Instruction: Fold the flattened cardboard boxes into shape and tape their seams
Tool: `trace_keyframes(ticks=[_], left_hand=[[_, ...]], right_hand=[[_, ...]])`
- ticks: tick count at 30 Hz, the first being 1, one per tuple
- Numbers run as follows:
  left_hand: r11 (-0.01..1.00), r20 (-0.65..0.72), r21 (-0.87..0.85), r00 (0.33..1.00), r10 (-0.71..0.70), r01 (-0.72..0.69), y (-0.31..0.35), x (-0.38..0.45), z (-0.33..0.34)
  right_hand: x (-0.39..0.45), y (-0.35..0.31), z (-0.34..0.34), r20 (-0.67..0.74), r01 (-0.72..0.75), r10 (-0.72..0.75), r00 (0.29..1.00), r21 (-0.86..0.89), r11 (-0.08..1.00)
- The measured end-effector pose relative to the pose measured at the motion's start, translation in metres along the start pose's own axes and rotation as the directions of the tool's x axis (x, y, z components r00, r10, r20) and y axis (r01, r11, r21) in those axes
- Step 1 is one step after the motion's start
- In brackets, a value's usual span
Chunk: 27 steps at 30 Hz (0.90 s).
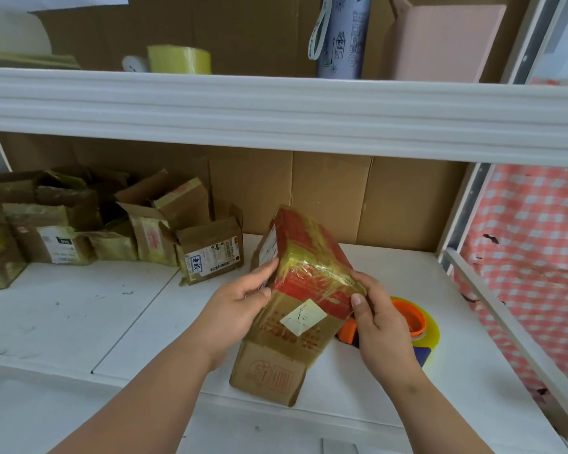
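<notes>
Brown-and-red taped cardboard box (300, 290) tilts upward away from me, gripped between my left hand (240, 304) and right hand (379, 317).

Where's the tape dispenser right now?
In the head view, the orange tape dispenser lies on the white shelf, lower right, just behind the right hand that grips the red-printed box.

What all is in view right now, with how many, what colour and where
cardboard box: one, brown and red, taped, tilted, held over the lower shelf
tape dispenser: one, orange and purple, behind the right hand
finished boxes: several, brown, rear left of the lower shelf
tape roll: one, yellowish, upper shelf
tube: one, pale blue, upper shelf
pink box: one, upper shelf
left hand: grips box's left side
right hand: grips box's right side
</notes>
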<state>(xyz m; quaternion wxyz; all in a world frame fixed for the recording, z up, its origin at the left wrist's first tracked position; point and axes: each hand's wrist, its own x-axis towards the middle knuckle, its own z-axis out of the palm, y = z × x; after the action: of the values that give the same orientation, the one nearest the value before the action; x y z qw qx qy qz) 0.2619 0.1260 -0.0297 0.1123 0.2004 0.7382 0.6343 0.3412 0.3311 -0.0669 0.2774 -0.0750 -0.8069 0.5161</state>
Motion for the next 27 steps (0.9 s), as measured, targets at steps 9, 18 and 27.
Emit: trace_keyframes(ticks=[9,18,27], left_hand=[[0.998,0.129,0.066,0.991,0.016,-0.024,0.010,-0.008,0.008],[0.994,-0.175,-0.028,0.978,-0.110,0.106,0.006,-0.026,-0.007],[0.999,-0.119,-0.045,0.992,-0.034,0.029,0.006,-0.064,-0.040]], right_hand=[[-0.008,-0.001,-0.012,-0.065,-0.046,0.055,0.996,0.130,0.991],[-0.017,-0.014,-0.033,-0.207,-0.097,0.153,0.966,0.256,0.962],[-0.048,-0.033,-0.006,-0.146,-0.210,0.317,0.937,0.491,0.845]])
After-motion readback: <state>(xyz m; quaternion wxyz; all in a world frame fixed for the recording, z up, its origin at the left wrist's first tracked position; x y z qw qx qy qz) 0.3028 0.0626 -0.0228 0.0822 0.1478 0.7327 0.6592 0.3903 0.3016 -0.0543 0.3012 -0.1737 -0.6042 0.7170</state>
